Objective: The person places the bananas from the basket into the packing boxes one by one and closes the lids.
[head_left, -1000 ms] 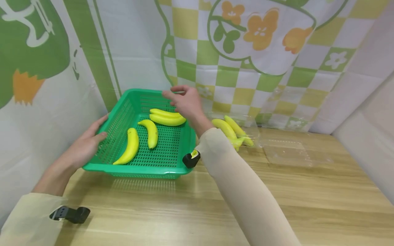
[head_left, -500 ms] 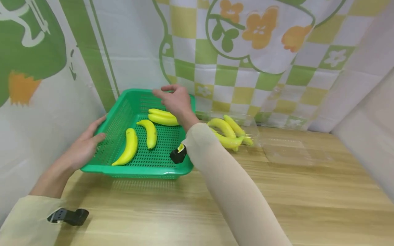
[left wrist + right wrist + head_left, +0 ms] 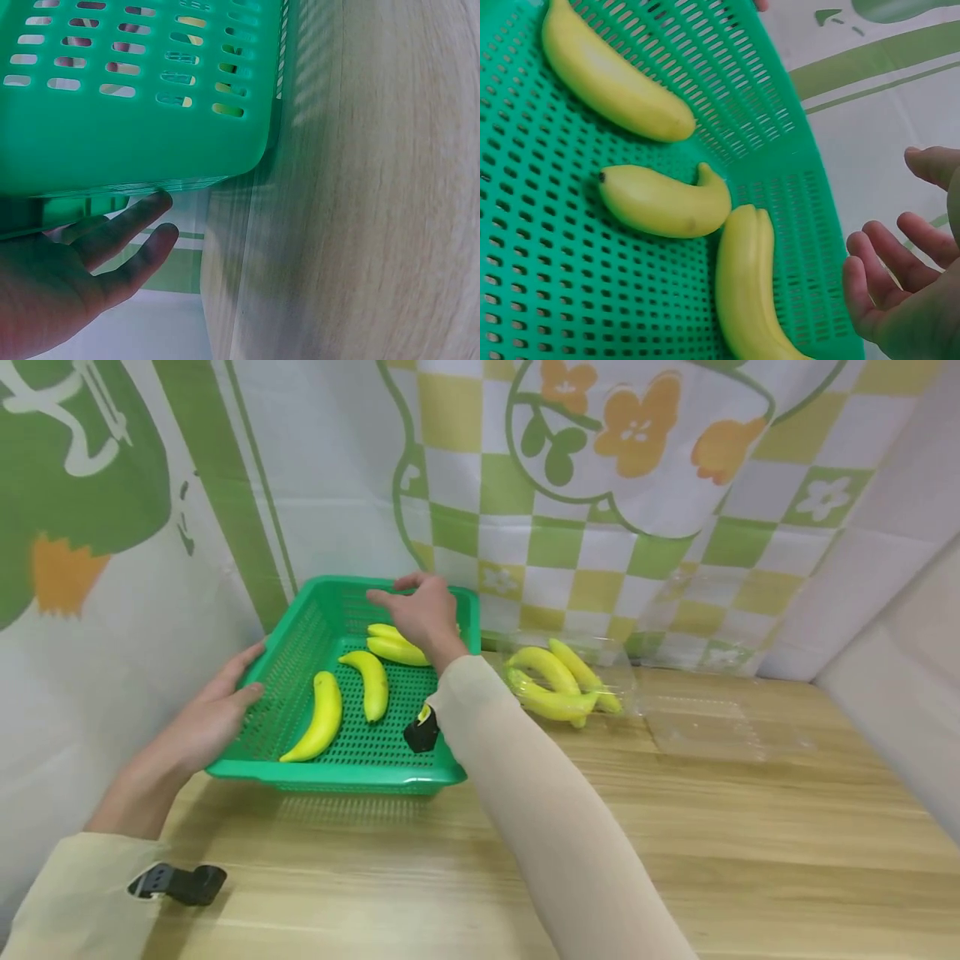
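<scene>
A green plastic basket (image 3: 375, 777) holds a curved banana (image 3: 318, 718) on the left, a smaller banana (image 3: 369, 685) in the middle, and a joined pair of bananas (image 3: 393, 649) near the back. My left hand (image 3: 202, 718) holds the basket's left rim, thumb over it and fingers along the outside wall; in the left wrist view those fingers (image 3: 135, 259) are rather straight. Over the basket's back right part is my right hand (image 3: 423, 614), holding nothing. Its loosely bent fingers (image 3: 900, 262) appear beside the rim in the right wrist view.
Right of the basket, several more bananas (image 3: 555, 693) lie in a clear plastic box (image 3: 618, 668). Its flat clear lid (image 3: 705, 727) extends to the right on the wooden table (image 3: 675, 860). A patterned cloth (image 3: 570, 535) hangs closely behind, and white cloth walls flank both sides.
My right hand has moved a little left over the basket's back edge, uncovering more of the bananas in the clear box. The left hand keeps its hold, and the basket stays about where it was.
</scene>
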Action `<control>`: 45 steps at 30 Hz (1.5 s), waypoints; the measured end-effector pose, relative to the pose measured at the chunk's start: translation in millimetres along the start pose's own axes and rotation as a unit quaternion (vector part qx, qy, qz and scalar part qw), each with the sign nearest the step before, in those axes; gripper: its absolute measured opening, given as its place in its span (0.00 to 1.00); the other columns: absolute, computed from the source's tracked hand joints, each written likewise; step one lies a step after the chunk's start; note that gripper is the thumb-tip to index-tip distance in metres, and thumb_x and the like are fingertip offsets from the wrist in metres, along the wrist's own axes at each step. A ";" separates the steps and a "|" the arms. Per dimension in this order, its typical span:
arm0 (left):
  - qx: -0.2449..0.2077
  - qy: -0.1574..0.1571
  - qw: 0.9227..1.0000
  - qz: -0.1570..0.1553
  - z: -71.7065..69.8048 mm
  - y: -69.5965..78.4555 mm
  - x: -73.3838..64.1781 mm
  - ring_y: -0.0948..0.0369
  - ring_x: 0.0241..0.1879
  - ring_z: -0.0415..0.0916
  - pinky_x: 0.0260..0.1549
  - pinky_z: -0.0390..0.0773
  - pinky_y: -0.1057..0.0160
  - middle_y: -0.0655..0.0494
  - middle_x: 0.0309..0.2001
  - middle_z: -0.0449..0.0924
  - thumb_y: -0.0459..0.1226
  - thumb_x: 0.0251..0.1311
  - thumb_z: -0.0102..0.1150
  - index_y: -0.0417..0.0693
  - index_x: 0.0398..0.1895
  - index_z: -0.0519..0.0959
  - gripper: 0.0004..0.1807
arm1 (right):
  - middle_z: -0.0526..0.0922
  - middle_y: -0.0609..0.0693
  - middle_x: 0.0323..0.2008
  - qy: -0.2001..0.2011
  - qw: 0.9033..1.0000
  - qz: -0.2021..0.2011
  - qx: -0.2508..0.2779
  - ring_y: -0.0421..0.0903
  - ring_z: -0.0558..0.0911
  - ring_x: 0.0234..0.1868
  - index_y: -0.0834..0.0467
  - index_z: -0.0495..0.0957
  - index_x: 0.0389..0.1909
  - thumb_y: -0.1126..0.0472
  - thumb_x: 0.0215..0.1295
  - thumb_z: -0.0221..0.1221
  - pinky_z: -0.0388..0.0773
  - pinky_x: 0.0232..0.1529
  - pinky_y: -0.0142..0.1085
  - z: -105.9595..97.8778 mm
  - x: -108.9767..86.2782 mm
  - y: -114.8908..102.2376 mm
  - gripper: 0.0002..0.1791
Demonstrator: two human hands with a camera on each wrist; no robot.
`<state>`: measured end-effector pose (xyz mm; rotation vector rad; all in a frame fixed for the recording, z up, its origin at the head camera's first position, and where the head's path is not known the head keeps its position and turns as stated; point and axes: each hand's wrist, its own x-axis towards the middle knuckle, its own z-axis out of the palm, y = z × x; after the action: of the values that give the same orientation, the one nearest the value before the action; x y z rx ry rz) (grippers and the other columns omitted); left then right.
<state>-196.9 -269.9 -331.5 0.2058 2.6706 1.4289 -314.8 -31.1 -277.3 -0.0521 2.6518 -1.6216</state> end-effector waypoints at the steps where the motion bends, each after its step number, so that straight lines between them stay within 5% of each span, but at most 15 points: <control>1: -0.001 -0.001 1.000 -0.002 0.3 -0.3 0.4 0.34 0.75 0.22 0.67 0.31 0.26 0.42 0.79 0.23 0.43 0.79 0.24 0.55 0.79 0.27 0.33 | 0.74 0.46 0.63 -0.004 1.000 0.003 -0.012 0.47 0.73 0.61 0.44 0.78 0.52 0.40 0.59 0.67 0.79 0.48 0.39 2.4 0.2 1.9 0.23; 9: 0.010 -0.004 1.000 -0.008 -1.0 -0.4 0.6 0.35 0.76 0.22 0.68 0.32 0.26 0.44 0.79 0.23 0.46 0.79 0.24 0.57 0.80 0.27 0.33 | 0.74 0.49 0.65 -0.059 0.990 0.018 -0.126 0.52 0.67 0.70 0.52 0.75 0.61 0.40 0.58 0.68 0.75 0.62 0.43 14.6 -1.5 13.1 0.33; 18: 0.009 -0.004 1.000 -0.003 -2.1 0.5 0.1 0.37 0.76 0.21 0.68 0.32 0.27 0.44 0.80 0.24 0.45 0.79 0.24 0.56 0.80 0.28 0.33 | 0.72 0.50 0.66 -0.124 0.968 0.045 -0.211 0.48 0.74 0.62 0.57 0.66 0.69 0.40 0.54 0.70 0.78 0.56 0.39 22.6 -2.7 18.2 0.46; 26: 0.009 -0.004 1.000 -0.007 -2.1 2.4 -0.9 0.37 0.76 0.21 0.68 0.31 0.27 0.46 0.80 0.23 0.45 0.79 0.25 0.58 0.79 0.27 0.33 | 0.73 0.50 0.62 -0.159 0.959 0.061 -0.224 0.44 0.76 0.48 0.56 0.61 0.71 0.42 0.53 0.71 0.78 0.43 0.35 25.9 -5.6 20.3 0.49; 34: 0.020 -0.007 1.000 -0.017 -4.3 2.1 -5.2 0.37 0.76 0.20 0.68 0.31 0.27 0.47 0.79 0.22 0.47 0.79 0.24 0.60 0.79 0.26 0.33 | 0.77 0.47 0.31 -0.201 0.930 0.033 -0.305 0.43 0.79 0.30 0.55 0.76 0.40 0.43 0.56 0.70 0.74 0.27 0.30 28.4 -12.2 20.2 0.23; 45: 0.018 -0.013 0.999 -0.027 -4.9 4.4 -11.0 0.39 0.77 0.20 0.68 0.31 0.26 0.51 0.80 0.21 0.50 0.78 0.25 0.64 0.79 0.26 0.34 | 0.75 0.45 0.33 -0.193 0.916 0.016 -0.350 0.43 0.76 0.35 0.53 0.75 0.38 0.40 0.57 0.68 0.74 0.34 0.32 35.3 -12.9 24.0 0.22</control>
<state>-186.5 -273.4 -324.8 0.1517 2.6606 1.3551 -300.6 -51.0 -314.6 -0.3058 2.7130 -0.4967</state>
